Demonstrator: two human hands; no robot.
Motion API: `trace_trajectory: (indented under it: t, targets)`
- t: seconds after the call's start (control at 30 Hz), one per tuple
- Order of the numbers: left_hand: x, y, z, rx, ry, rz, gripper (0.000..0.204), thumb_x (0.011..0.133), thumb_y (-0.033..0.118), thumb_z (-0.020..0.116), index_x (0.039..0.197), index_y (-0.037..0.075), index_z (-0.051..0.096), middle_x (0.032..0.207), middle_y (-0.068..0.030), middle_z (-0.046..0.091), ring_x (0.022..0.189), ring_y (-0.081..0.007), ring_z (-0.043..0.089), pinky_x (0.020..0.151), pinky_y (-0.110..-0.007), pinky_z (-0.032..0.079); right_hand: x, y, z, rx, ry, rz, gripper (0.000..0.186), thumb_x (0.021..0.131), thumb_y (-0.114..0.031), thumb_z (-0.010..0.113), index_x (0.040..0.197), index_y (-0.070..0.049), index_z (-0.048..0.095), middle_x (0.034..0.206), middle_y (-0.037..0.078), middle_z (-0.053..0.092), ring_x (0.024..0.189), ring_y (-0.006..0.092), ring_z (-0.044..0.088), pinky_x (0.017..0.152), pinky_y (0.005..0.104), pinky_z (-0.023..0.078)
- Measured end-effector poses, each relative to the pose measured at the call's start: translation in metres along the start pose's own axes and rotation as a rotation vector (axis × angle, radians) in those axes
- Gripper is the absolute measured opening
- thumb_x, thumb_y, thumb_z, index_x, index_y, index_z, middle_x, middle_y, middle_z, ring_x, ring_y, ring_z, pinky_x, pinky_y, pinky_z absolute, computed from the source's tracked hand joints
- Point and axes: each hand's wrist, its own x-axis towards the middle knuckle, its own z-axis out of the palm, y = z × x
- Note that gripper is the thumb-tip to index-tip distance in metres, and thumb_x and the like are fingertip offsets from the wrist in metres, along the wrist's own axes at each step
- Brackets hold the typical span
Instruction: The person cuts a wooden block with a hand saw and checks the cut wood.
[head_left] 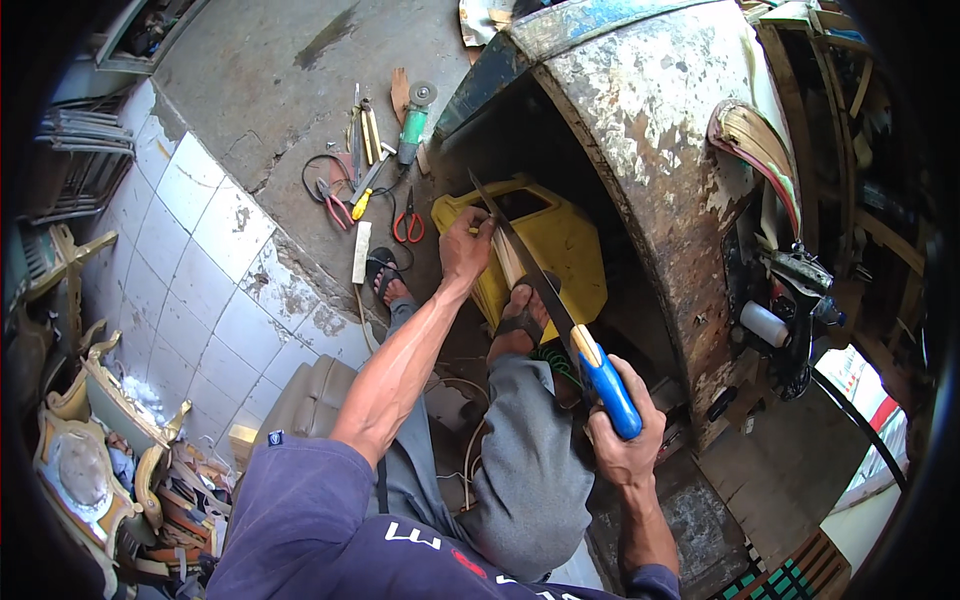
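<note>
My right hand is wrapped round the blue and pale wood handle of a hand saw. Its long dark blade slants up and away to the left. The blade lies along or against a narrow pale piece of wood; exact contact is hard to tell. At the wood's far end, my left hand is closed on it, fingertips close beside the blade. My sandalled right foot presses on the wood's near part. Beneath is a yellow plastic container with an opening in its top.
An angle grinder, red-handled pliers, orange-handled scissors and a yellow screwdriver lie on the concrete floor beyond my left foot. A large rusty, paint-flaked metal shell rises at the right. Carved furniture parts crowd the left.
</note>
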Motion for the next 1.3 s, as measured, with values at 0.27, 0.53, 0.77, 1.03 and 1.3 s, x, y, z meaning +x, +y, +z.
trace_trajectory:
  t: [0.27, 0.53, 0.77, 1.03, 1.3]
  targets:
    - [0.003, 0.017, -0.014, 0.094, 0.072, 0.116, 0.014, 0.09, 0.017, 0.068, 0.097, 0.004, 0.069, 0.089, -0.014, 0.071, 0.084, -0.0316, 0.07, 0.076, -0.041, 0.053, 0.014, -0.016, 0.002, -0.003, -0.03, 0.076, 0.056, 0.077, -0.003, 0.063, 0.132, -0.001, 0.06, 0.109, 0.018, 0.073, 0.089, 0.0193, 0.074, 0.078, 0.0296, 0.055]
    - [-0.042, 0.12, -0.008, -0.036, -0.723, 0.591, 0.04, 0.105, 0.034, 0.049, 0.088, 0.003, 0.068, 0.082, -0.0124, 0.065, 0.078, -0.0321, 0.063, 0.072, -0.041, 0.051, 0.056, -0.015, 0.016, 0.076, -0.121, 0.113, 0.055, 0.079, -0.003, 0.064, 0.133, -0.001, 0.059, 0.105, 0.019, 0.073, 0.094, 0.0194, 0.072, 0.085, 0.0323, 0.054]
    - [-0.093, 0.151, -0.029, -0.19, -0.57, 0.808, 0.039, 0.097, 0.019, 0.057, 0.062, 0.005, 0.051, 0.061, -0.01, 0.049, 0.056, -0.0288, 0.051, 0.056, -0.041, 0.043, 0.001, -0.086, -0.036, -0.067, -0.111, 0.272, 0.059, 0.07, -0.005, 0.058, 0.128, 0.005, 0.061, 0.111, 0.011, 0.07, 0.091, 0.0148, 0.066, 0.088, 0.0271, 0.051]
    - [-0.019, 0.087, 0.011, -0.3, -0.298, 0.649, 0.036, 0.097, 0.015, 0.047, 0.065, 0.0, 0.049, 0.059, -0.0135, 0.049, 0.052, -0.0334, 0.047, 0.053, -0.044, 0.038, 0.081, -0.053, 0.024, 0.018, -0.127, 0.316, 0.057, 0.078, 0.0, 0.062, 0.135, 0.002, 0.058, 0.105, 0.015, 0.072, 0.086, 0.0118, 0.067, 0.08, 0.0276, 0.054]
    - [-0.08, 0.132, -0.002, -0.303, -0.29, 0.764, 0.03, 0.09, 0.01, 0.053, 0.06, 0.006, 0.051, 0.059, -0.0089, 0.05, 0.055, -0.0283, 0.051, 0.057, -0.041, 0.041, 0.024, -0.09, -0.023, -0.14, -0.107, 0.174, 0.054, 0.077, 0.001, 0.059, 0.131, 0.004, 0.06, 0.107, 0.015, 0.071, 0.091, 0.0158, 0.069, 0.084, 0.0295, 0.054]
